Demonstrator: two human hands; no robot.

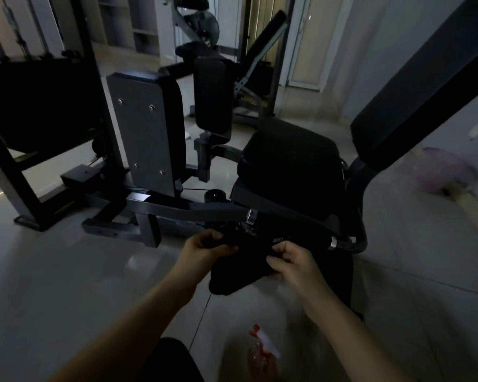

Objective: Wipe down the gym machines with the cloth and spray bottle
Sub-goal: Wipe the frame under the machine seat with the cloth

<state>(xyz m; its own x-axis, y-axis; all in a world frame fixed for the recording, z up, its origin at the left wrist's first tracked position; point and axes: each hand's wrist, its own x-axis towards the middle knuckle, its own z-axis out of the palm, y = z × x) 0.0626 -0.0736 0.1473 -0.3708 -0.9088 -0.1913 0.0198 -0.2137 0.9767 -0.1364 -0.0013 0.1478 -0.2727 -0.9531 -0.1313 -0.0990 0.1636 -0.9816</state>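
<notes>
A black cloth [238,271] hangs between my two hands in front of the gym machine [287,166]. My left hand [204,248] grips its upper left part, fingers curled into the fabric. My right hand [290,261] pinches its right edge. Both hands sit just below the machine's black handle bar [290,230], which has chrome rings at its ends. A spray bottle [262,351] with a red and white head stands blurred on the floor between my forearms. The room is dim.
The machine has a black seat, a slanted backrest [414,86] at the right and two upright leg pads [149,133]. A dark frame [39,119] stands at the left, another machine [204,45] behind. A pale pink bundle [444,172] lies on the tiled floor at the right.
</notes>
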